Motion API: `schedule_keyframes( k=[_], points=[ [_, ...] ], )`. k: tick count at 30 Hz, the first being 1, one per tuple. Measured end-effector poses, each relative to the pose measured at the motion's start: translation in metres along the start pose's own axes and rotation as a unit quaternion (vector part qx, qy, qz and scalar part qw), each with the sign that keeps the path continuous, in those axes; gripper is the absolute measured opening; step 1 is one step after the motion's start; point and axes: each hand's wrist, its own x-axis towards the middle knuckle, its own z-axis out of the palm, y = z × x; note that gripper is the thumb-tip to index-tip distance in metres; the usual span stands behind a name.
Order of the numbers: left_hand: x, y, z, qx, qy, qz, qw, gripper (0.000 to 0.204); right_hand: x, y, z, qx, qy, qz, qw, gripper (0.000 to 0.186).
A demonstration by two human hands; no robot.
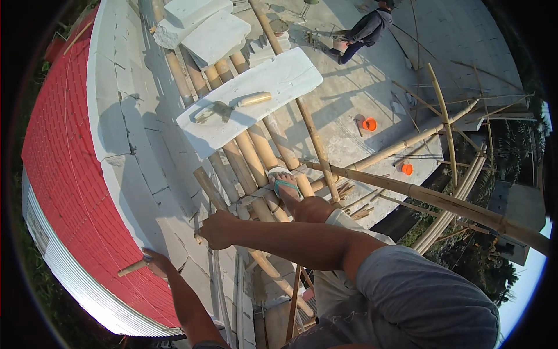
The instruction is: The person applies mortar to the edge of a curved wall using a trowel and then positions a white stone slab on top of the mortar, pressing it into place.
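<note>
My left hand point(156, 263) is at the top edge of the pale block wall point(131, 174), its fingers closed around a short round wooden stick point(131, 268) that juts over the red roof side. My right hand point(216, 230) makes a fist beside the wall, near the end of a bamboo pole point(210, 189). A small light-brown end shows at that fist, but what it grips is hidden. Ahead, a long white block slab point(290, 75) lies across bamboo poles point(249, 156). On the slab rest a grey flat blade point(214, 113) and a thick wooden handle point(254, 99).
My sandalled foot point(285, 185) stands on the bamboo scaffold. More white blocks point(216, 36) are stacked farther along it. A bamboo rail point(430, 200) crosses at right. Far below, a person point(372, 29) bends over the concrete floor, near orange buckets point(369, 124). A red roof point(75, 145) lies beyond the wall.
</note>
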Motion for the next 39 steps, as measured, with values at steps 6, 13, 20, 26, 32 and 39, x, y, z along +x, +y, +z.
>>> schedule_keyframes(
  k=[6,13,20,26,32,39],
  points=[
    [-0.007,0.005,-0.004,0.033,-0.006,-0.007,0.999,0.082,-0.01,0.0,-0.017,0.013,0.001,0.008,1.0,0.022],
    [-0.013,0.012,-0.006,0.021,-0.001,-0.019,1.0,0.081,-0.007,0.002,-0.013,0.008,0.007,0.008,1.0,0.021],
    [-0.002,0.002,0.003,0.026,0.018,-0.01,0.999,0.078,-0.002,-0.001,-0.01,0.002,-0.003,0.003,1.0,0.021],
    [0.0,-0.002,0.008,0.017,0.018,-0.014,1.0,0.076,0.004,-0.002,0.002,-0.008,0.012,0.009,1.0,0.021],
    [0.003,-0.005,0.01,0.041,0.011,-0.007,0.999,0.075,0.002,0.001,-0.006,0.004,-0.001,0.008,1.0,0.023],
    [0.001,0.002,0.012,0.019,0.019,-0.002,1.0,0.075,0.003,0.006,-0.008,-0.005,0.001,0.01,1.0,0.024]
  ],
)
